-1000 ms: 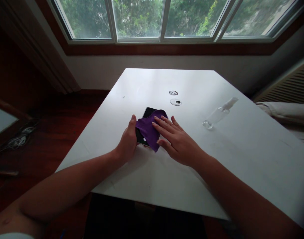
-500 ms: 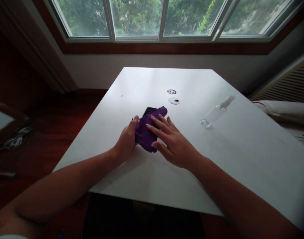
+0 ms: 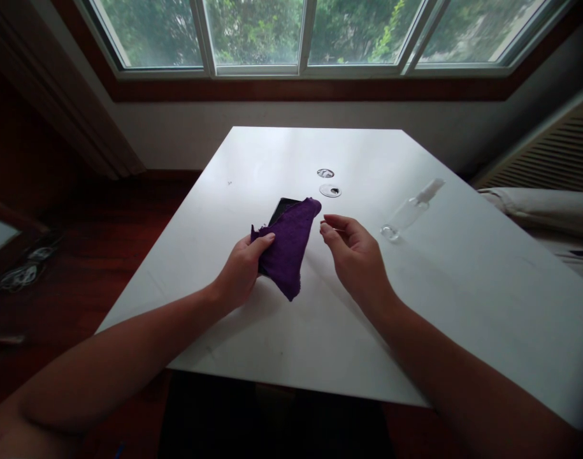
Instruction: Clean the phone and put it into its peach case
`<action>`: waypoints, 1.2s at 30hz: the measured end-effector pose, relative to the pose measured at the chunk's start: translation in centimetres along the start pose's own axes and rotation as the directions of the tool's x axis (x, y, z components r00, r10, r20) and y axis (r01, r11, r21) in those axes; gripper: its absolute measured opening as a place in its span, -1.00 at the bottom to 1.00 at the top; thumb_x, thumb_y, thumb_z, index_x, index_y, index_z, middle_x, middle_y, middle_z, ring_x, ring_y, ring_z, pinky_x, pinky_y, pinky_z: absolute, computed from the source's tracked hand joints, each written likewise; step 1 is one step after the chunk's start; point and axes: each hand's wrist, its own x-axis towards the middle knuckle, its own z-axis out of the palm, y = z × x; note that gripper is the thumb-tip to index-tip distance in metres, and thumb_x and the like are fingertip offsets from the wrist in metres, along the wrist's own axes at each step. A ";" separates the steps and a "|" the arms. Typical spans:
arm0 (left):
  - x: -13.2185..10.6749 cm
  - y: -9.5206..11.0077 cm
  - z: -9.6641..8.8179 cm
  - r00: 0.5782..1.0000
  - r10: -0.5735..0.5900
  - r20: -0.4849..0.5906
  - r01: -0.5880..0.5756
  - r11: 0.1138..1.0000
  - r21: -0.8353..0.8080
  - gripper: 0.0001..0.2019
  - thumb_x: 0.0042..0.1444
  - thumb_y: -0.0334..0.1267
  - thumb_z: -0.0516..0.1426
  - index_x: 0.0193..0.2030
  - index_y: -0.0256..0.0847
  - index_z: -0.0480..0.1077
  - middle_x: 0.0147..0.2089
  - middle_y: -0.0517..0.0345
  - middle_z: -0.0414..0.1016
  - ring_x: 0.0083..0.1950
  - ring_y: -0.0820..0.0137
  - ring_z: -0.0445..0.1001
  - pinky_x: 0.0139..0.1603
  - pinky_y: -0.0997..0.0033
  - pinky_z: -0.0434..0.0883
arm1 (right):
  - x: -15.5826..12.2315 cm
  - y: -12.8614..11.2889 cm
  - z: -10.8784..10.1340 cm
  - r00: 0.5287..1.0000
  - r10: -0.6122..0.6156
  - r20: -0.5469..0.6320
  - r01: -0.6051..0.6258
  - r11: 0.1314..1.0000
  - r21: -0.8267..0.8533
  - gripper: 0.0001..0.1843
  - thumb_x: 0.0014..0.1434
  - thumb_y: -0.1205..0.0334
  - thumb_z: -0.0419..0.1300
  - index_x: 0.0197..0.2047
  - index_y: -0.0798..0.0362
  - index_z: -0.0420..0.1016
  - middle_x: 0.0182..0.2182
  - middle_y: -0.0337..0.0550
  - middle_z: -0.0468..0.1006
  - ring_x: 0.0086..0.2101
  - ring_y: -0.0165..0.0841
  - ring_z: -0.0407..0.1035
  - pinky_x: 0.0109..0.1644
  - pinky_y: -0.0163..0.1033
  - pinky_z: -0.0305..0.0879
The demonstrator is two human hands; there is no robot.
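Observation:
My left hand (image 3: 243, 264) grips a dark, flat, phone-like slab (image 3: 282, 209) from its left side, thumb on top. A purple cloth (image 3: 288, 245) lies over most of the slab, pinned under that thumb. Its lower corner hangs down past the slab, and its upper right corner sticks out. Only the slab's black upper left end shows; the rest is covered. Just right of the cloth and apart from it is my right hand (image 3: 360, 258). Its thumb and forefinger tips are close together, the other fingers curled, and nothing shows in them.
Beyond the cloth, two small round pieces (image 3: 330, 190) lie on the white table (image 3: 215, 236). A clear spray bottle (image 3: 410, 210) rests on its side to the right. Cables (image 3: 21, 275) are on the floor at left, and a window spans the far wall.
My right hand has lifted off the cloth and moved right, its spread fingers now drawn together. More of the purple cloth shows. My left hand keeps its hold on the slab.

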 end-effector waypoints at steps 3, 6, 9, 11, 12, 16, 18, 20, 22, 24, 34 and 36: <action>-0.4 0.3 0.3 0.997 -0.034 0.075 0.034 0.999 0.014 -0.67 0.08 -0.15 0.35 -0.16 -0.36 0.45 -0.26 0.01 0.52 -0.29 0.35 0.48 -0.24 0.39 0.42 | 1.0 1.1 0.0 0.996 0.088 -0.008 -0.086 0.988 0.125 -0.45 0.19 -0.12 0.37 0.09 0.07 0.52 0.00 0.01 0.61 -0.02 -0.18 0.52 0.13 0.03 0.47; -0.9 0.6 0.4 0.985 -0.083 0.153 0.075 0.996 0.057 -0.67 0.10 -0.20 0.34 -0.08 -0.33 0.44 -0.26 0.04 0.51 -0.31 0.36 0.49 -0.22 0.36 0.45 | 2.0 1.9 -0.3 0.988 0.147 0.053 -0.156 0.950 0.271 -0.42 0.19 -0.15 0.37 0.11 0.08 0.51 -0.03 -0.03 0.62 -0.05 -0.24 0.53 0.10 -0.06 0.48; -1.0 0.5 0.4 0.972 -0.111 0.205 0.088 0.989 0.118 -0.68 0.11 -0.23 0.32 -0.03 -0.30 0.43 -0.34 0.11 0.47 -0.40 0.39 0.46 -0.31 0.36 0.45 | 2.7 2.4 -0.9 0.975 0.169 0.142 -0.207 0.924 0.322 -0.46 0.18 -0.15 0.37 0.03 0.11 0.59 -0.13 -0.06 0.65 -0.19 -0.29 0.54 -0.02 -0.12 0.51; -1.0 0.4 0.3 0.972 -0.118 0.203 0.092 0.987 0.133 -0.68 0.09 -0.26 0.32 -0.03 -0.27 0.43 -0.35 0.13 0.47 -0.41 0.40 0.46 -0.31 0.37 0.47 | 3.0 2.5 -1.2 0.980 0.150 0.131 -0.185 0.928 0.323 -0.51 0.14 -0.11 0.41 -0.05 0.12 0.64 -0.18 -0.08 0.66 -0.22 -0.31 0.53 -0.02 -0.15 0.50; -0.9 0.3 0.3 0.974 -0.122 0.192 0.097 0.986 0.133 -0.67 0.08 -0.27 0.33 -0.03 -0.26 0.44 -0.34 0.13 0.48 -0.40 0.40 0.47 -0.28 0.37 0.48 | 3.1 2.4 -1.4 0.986 0.133 0.100 -0.158 0.934 0.321 -0.55 0.12 -0.08 0.43 -0.09 0.12 0.65 -0.20 -0.09 0.66 -0.22 -0.31 0.53 -0.01 -0.16 0.50; -1.0 0.3 0.5 0.961 -0.160 0.225 0.126 0.979 0.157 -0.67 0.08 -0.17 0.36 -0.07 -0.27 0.49 -0.26 0.08 0.53 -0.29 0.36 0.52 -0.19 0.38 0.48 | 3.2 1.6 -1.7 0.997 0.061 -0.038 -0.048 0.959 0.279 -0.62 0.06 -0.03 0.47 -0.17 0.07 0.68 -0.25 -0.13 0.67 -0.24 -0.30 0.54 -0.04 -0.15 0.51; -1.3 0.4 0.7 0.943 -0.169 0.287 0.111 0.972 0.207 -0.67 0.12 -0.04 0.34 -0.15 -0.28 0.52 -0.25 0.06 0.53 -0.28 0.35 0.50 -0.23 0.44 0.43 | 3.1 1.1 -1.9 0.998 0.030 -0.051 -0.016 0.966 0.259 -0.62 0.05 -0.05 0.47 -0.17 0.04 0.69 -0.25 -0.15 0.67 -0.25 -0.27 0.54 -0.08 -0.14 0.52; -1.6 0.4 0.8 0.926 -0.166 0.338 0.077 0.962 0.261 -0.62 0.17 0.06 0.29 -0.24 -0.29 0.52 -0.27 0.06 0.52 -0.30 0.37 0.46 -0.28 0.46 0.38 | 3.1 0.8 -2.1 0.999 0.020 -0.028 -0.014 0.979 0.206 -0.60 0.06 -0.10 0.46 -0.16 0.03 0.69 -0.28 -0.15 0.67 -0.27 -0.25 0.54 -0.13 -0.12 0.53; -1.9 0.4 0.9 0.913 -0.169 0.372 0.052 0.951 0.306 -0.58 0.21 0.12 0.25 -0.28 -0.29 0.52 -0.31 0.07 0.50 -0.32 0.38 0.42 -0.29 0.46 0.34 | 3.0 0.8 -2.3 1.000 0.007 0.004 -0.007 0.996 0.086 -0.58 0.10 -0.14 0.42 -0.15 0.03 0.69 -0.30 -0.14 0.67 -0.29 -0.22 0.54 -0.13 -0.08 0.53; -2.0 0.3 1.0 0.902 -0.179 0.393 0.038 0.939 0.341 -0.56 0.23 0.13 0.23 -0.29 -0.29 0.52 -0.33 0.09 0.48 -0.33 0.39 0.40 -0.29 0.47 0.33 | 2.9 0.8 -2.5 0.998 -0.069 -0.004 0.069 0.995 -0.076 -0.59 0.17 -0.13 0.37 -0.10 0.02 0.69 -0.25 -0.11 0.66 -0.22 -0.18 0.54 -0.03 0.00 0.52; -1.0 -0.6 0.7 0.960 -0.045 0.275 0.007 0.991 0.137 -0.47 0.26 0.19 0.20 0.04 -0.28 0.59 -0.10 -0.03 0.63 -0.13 0.26 0.58 -0.14 0.41 0.46 | 0.6 -1.9 -2.1 0.745 -0.565 0.355 0.666 0.663 -0.342 -0.67 0.40 0.11 0.16 0.14 -0.09 0.61 0.17 -0.10 0.53 0.26 -0.08 0.32 0.38 0.15 0.25; -0.9 -0.6 0.5 0.972 -0.007 0.235 -0.022 0.992 0.121 -0.39 0.23 0.26 0.19 0.13 -0.26 0.55 -0.04 -0.06 0.63 -0.07 0.21 0.60 -0.10 0.38 0.49 | 0.3 -1.8 -1.8 0.697 -0.529 0.484 0.705 0.629 -0.329 -0.64 0.42 0.09 0.12 0.19 -0.09 0.58 0.25 -0.14 0.48 0.31 -0.09 0.27 0.41 0.16 0.20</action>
